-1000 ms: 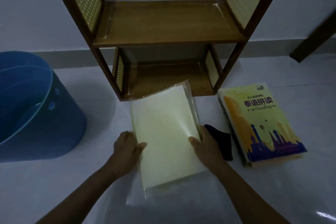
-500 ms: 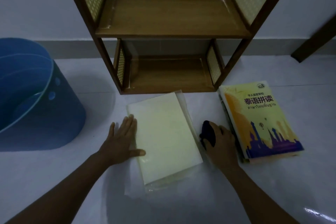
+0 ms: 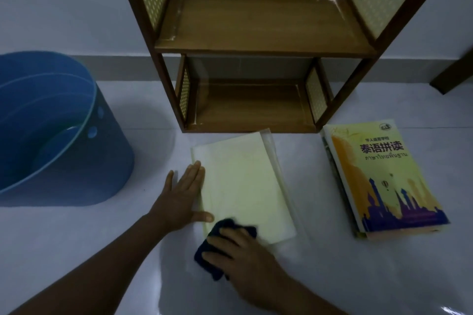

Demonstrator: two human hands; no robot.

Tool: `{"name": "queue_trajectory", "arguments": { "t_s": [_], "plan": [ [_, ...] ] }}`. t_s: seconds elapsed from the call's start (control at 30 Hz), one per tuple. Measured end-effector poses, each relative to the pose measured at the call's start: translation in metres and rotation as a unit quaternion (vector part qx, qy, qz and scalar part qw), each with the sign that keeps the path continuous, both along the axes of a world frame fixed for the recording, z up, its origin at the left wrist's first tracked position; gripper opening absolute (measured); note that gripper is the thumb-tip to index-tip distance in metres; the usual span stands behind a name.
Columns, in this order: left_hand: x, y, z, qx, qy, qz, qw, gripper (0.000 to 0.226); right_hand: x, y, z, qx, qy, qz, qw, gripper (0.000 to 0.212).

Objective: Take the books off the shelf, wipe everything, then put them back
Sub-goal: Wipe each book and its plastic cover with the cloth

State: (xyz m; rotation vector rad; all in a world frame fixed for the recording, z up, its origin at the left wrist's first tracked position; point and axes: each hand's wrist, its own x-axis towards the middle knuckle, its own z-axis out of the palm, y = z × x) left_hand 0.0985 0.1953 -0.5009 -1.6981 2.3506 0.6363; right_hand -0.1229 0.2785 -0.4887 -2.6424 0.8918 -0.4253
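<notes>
Two hands on pale book (image 3: 243, 184), left hand (image 3: 183, 195) flat at its edge, right hand (image 3: 238, 250) pressing dark cloth (image 3: 204, 253)

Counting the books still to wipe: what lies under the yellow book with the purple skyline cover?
Under the yellow skyline book, the edges of at least one more book show along its left side. Its cover is hidden, so the count stays unclear.

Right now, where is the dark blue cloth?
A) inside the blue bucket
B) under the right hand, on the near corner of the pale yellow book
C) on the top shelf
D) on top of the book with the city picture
B: the right hand presses the dark blue cloth on the near corner of the pale yellow book, while the left hand lies flat at the book's left edge.
</notes>
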Motion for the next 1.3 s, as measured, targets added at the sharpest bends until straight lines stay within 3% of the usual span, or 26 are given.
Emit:
{"name": "queue_trajectory", "arguments": {
  "t_s": [0.07,0.1,0.13,0.2,0.23,0.27,0.37,0.43,0.5,0.57,0.6,0.67,0.73,0.8,0.87,0.97,1.03,1.1,1.17,1.23,1.3],
  "plan": [
    [0.0,-0.002,0.001,-0.007,0.0,0.001,1.0,0.123,-0.005,-0.036,0.004,-0.031,0.022,0.038,0.999,0.03],
    [0.0,-0.003,0.002,-0.007,0.003,0.0,1.0,0.123,-0.011,-0.06,0.001,-0.041,0.023,-0.009,0.999,0.039],
    [0.0,-0.004,0.003,-0.005,0.007,0.001,1.0,0.125,-0.017,-0.083,-0.003,-0.022,0.017,-0.105,0.994,0.044],
    [-0.002,-0.004,0.002,-0.008,0.021,0.01,1.0,0.128,-0.013,-0.102,-0.001,0.08,-0.026,-0.336,0.938,0.053],
    [-0.003,-0.005,0.003,-0.011,0.029,0.016,0.999,0.129,-0.002,-0.098,-0.001,0.097,-0.022,-0.386,0.917,0.058],
    [-0.003,-0.005,0.004,-0.01,0.037,0.019,0.999,0.13,0.012,-0.087,-0.003,0.087,-0.008,-0.369,0.925,0.06],
    [0.001,-0.004,0.002,-0.021,0.034,0.015,0.999,0.133,0.03,-0.057,-0.007,0.08,0.012,-0.115,0.99,0.057],
    [0.001,-0.003,0.004,-0.024,0.043,0.013,0.999,0.135,0.02,-0.093,-0.007,0.047,0.018,-0.047,0.998,0.056],
    [0.001,-0.003,0.007,-0.01,0.052,0.024,0.998,0.137,0.012,-0.144,-0.01,0.033,0.042,-0.179,0.982,0.056],
    [-0.002,-0.004,0.009,-0.011,0.062,0.035,0.997,0.139,0.008,-0.179,-0.007,0.068,0.03,-0.387,0.919,0.057],
    [-0.003,-0.004,0.011,-0.014,0.062,0.034,0.997,0.139,0.019,-0.181,-0.003,0.088,0.033,-0.442,0.892,0.059],
    [-0.003,-0.005,0.011,-0.018,0.057,0.035,0.998,0.139,0.05,-0.158,-0.001,0.097,0.048,-0.405,0.908,0.061],
    [-0.002,-0.002,0.012,-0.014,0.068,0.049,0.996,0.137,0.062,-0.122,-0.006,0.078,0.039,-0.263,0.961,0.063],
    [-0.003,-0.002,0.014,-0.007,0.076,0.056,0.995,0.141,0.037,-0.13,-0.007,0.041,0.042,-0.161,0.985,0.066],
    [-0.003,-0.003,0.019,-0.001,0.068,0.051,0.996,0.146,0.006,-0.16,-0.012,0.036,0.072,-0.232,0.969,0.065],
    [-0.006,-0.004,0.021,-0.004,0.065,0.056,0.996,0.143,-0.018,-0.172,-0.004,0.089,0.037,-0.414,0.905,0.065],
    [-0.006,-0.005,0.021,-0.006,0.065,0.054,0.996,0.142,0.0,-0.137,-0.001,0.073,0.053,-0.351,0.932,0.061],
    [-0.003,-0.004,0.019,-0.006,0.05,0.046,0.998,0.143,0.016,-0.081,-0.003,0.074,0.041,-0.202,0.976,0.054],
    [-0.003,-0.004,0.017,-0.007,0.033,0.035,0.999,0.146,0.004,-0.04,-0.009,0.079,0.042,-0.097,0.991,0.052],
    [-0.005,-0.005,0.017,0.004,0.033,0.036,0.999,0.147,-0.027,-0.039,-0.015,0.068,0.044,-0.119,0.99,0.057],
    [-0.005,-0.005,0.018,0.004,0.035,0.043,0.998,0.148,-0.059,-0.053,-0.014,0.107,0.023,-0.252,0.962,0.059]
  ]
}}
